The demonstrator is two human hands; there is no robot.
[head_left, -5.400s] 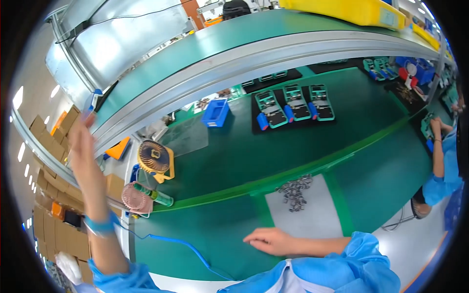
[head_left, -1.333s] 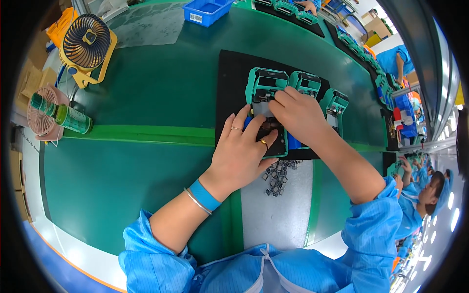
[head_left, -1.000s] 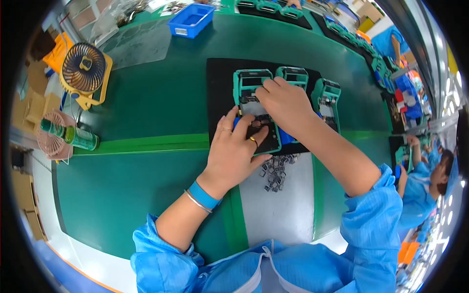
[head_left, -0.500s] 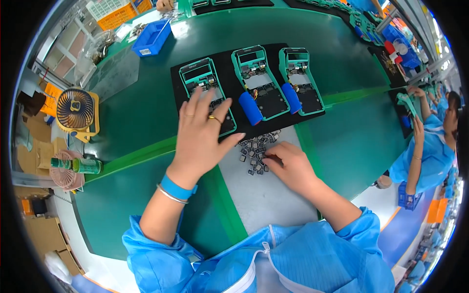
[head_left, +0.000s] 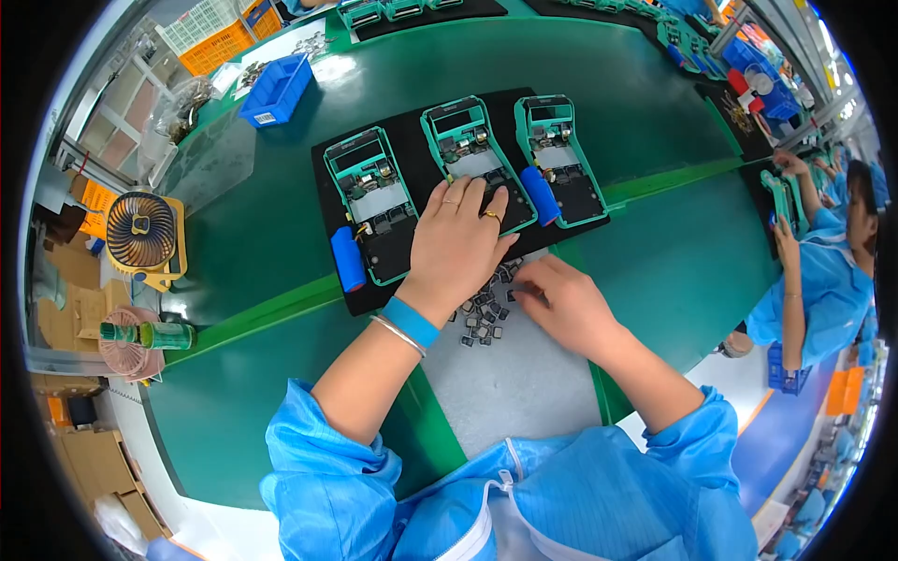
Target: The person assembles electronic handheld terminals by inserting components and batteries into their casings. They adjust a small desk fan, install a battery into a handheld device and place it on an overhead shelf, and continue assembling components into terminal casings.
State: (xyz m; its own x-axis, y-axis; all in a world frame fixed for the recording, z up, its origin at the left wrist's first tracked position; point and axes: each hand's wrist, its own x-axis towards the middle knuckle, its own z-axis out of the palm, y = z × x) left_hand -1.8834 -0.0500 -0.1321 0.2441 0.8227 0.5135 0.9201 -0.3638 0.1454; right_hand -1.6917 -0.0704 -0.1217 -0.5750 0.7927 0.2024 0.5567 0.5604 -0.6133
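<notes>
Three green-framed electronic housings lie side by side on a black mat (head_left: 360, 302): a left housing (head_left: 367, 201), a middle housing (head_left: 462, 140) and a right housing (head_left: 566, 145). My left hand (head_left: 458, 234) lies over the lower middle housing, fingers stretched out and thumb apart; it hides that part. A blue cylinder (head_left: 348, 259) sits beside the left housing, and another blue cylinder (head_left: 540, 196) beside the right one. Small dark square parts (head_left: 482, 318) lie piled below the mat. At the pile's right edge my right hand (head_left: 566, 304) has its fingers curled toward the thumb; what they pinch is too small to tell.
A blue bin (head_left: 278, 91) stands at the far left of the green table (head_left: 374, 70). Along the left edge are a yellow fan (head_left: 142, 229), a pink fan (head_left: 126, 346) and a green bottle (head_left: 168, 336). Another person (head_left: 823, 271) works at the right.
My left hand has moved right, from the left housing to the middle one, uncovering the left housing and its blue cylinder. My right hand has shifted slightly at the pile's edge.
</notes>
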